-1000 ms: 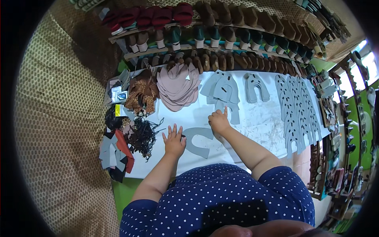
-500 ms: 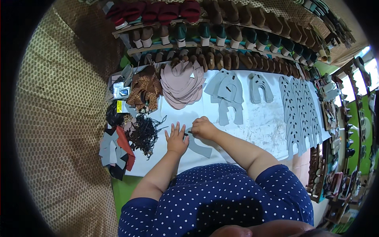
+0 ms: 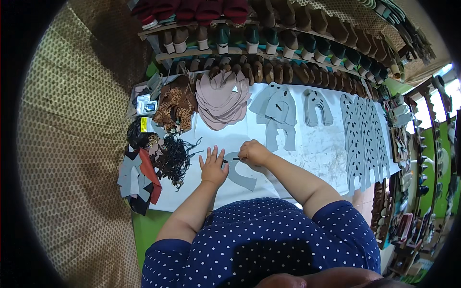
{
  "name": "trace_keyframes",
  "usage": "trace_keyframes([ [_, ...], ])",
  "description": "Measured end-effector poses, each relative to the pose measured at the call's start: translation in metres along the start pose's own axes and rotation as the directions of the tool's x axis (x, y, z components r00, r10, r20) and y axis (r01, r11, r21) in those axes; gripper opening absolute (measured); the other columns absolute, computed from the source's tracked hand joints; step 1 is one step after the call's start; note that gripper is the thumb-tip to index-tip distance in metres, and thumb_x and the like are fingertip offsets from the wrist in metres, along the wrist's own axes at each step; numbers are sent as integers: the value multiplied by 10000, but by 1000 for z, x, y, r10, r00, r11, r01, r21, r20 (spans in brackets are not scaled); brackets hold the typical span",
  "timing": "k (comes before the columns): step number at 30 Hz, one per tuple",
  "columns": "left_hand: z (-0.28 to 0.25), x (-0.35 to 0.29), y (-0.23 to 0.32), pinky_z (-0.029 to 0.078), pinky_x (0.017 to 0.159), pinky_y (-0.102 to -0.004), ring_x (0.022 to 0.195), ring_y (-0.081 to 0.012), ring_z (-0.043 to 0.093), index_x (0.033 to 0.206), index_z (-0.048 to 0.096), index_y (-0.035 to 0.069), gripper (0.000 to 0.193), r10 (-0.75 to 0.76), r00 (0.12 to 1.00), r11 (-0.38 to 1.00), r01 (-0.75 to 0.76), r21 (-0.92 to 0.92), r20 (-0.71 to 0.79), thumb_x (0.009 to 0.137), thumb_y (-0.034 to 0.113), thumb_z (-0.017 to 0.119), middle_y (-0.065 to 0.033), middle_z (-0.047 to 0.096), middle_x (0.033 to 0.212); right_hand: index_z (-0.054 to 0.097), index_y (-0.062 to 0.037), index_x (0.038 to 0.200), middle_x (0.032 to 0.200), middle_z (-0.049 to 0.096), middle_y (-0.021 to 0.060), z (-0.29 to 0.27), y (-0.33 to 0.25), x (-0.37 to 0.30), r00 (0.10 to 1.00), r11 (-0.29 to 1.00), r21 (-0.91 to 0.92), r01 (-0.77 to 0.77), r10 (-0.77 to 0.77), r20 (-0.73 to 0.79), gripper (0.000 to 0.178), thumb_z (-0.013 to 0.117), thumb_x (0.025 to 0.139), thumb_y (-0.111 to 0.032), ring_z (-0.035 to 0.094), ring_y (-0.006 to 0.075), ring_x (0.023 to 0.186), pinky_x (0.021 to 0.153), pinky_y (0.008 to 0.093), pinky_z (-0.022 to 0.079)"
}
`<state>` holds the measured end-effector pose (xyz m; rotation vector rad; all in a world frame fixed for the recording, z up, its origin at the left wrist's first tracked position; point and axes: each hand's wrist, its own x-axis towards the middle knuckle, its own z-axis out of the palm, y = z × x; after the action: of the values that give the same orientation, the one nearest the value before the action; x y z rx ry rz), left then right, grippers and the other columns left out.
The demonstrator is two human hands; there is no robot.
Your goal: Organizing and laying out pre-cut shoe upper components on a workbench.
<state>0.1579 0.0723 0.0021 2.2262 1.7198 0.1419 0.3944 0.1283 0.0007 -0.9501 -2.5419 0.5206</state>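
Observation:
A curved grey shoe-upper piece [image 3: 241,179] lies on the white-covered table, close in front of me. My left hand [image 3: 212,168] rests flat at its left end, fingers spread. Beside those fingertips a small black mark or strip [image 3: 224,161] shows on the piece. Over the piece's upper right edge, my right hand [image 3: 254,153] is closed in a pinch. A short black strip [image 3: 236,159] sticks out to the left from its fingertips. The piece's left end is partly hidden under my left hand.
Left stand a tangle of black cords [image 3: 175,161], leopard-print pieces [image 3: 175,103] and scraps [image 3: 134,175]. Behind lie pink pieces [image 3: 222,103] and grey uppers [image 3: 277,108]. Rows of grey pieces with black marks [image 3: 360,144] lie right. Shoe shelves [image 3: 230,50] line the back.
My right hand has moved slightly right, away from my left hand, and the black strip now shows at its fingertips. My left hand stays flat on the grey piece.

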Motion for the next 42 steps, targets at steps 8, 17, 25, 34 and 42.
trace_keyframes([
  [8,-3,1,4,58,1200,-638,1534,-343,208,1518,449,192,648,1,1000,1000,-1,1,7,914,354,619,-138,297,1640,706,-160,704,750,703,-9,1,14,4,995,995,-2,98,-98,19,75,763,664,-188,680,230,782,653,392,526],
  [17,1,0,0,67,1197,-641,1529,-340,223,1508,464,204,638,5,1000,1000,-5,0,-17,912,361,625,-134,314,1633,760,-152,841,815,715,12,-3,-3,-5,1000,1000,12,7,-7,-16,115,738,740,-203,673,227,857,737,391,512],
  [25,2,1,0,52,1201,-638,1538,-332,196,1521,446,229,642,-2,1000,1000,2,-1,-4,921,395,603,-111,295,1644,772,-145,884,905,714,8,13,-41,-8,940,951,1,-309,305,-155,169,722,814,-291,626,221,991,962,451,395],
  [34,-1,1,2,73,1198,-635,1530,-339,219,1510,462,206,641,9,1000,1000,-9,-5,-21,910,360,627,-130,308,1636,746,-137,811,1057,693,3,30,-53,-8,883,904,40,-426,425,-201,54,751,769,-171,579,225,1115,980,469,372],
  [42,-3,1,3,76,1194,-644,1527,-344,223,1513,456,206,648,9,1000,1000,-9,-2,-13,908,359,630,-132,312,1633,725,-108,822,1240,650,43,35,-41,5,884,887,31,-462,463,-67,59,724,766,-125,503,276,1274,959,504,398],
])
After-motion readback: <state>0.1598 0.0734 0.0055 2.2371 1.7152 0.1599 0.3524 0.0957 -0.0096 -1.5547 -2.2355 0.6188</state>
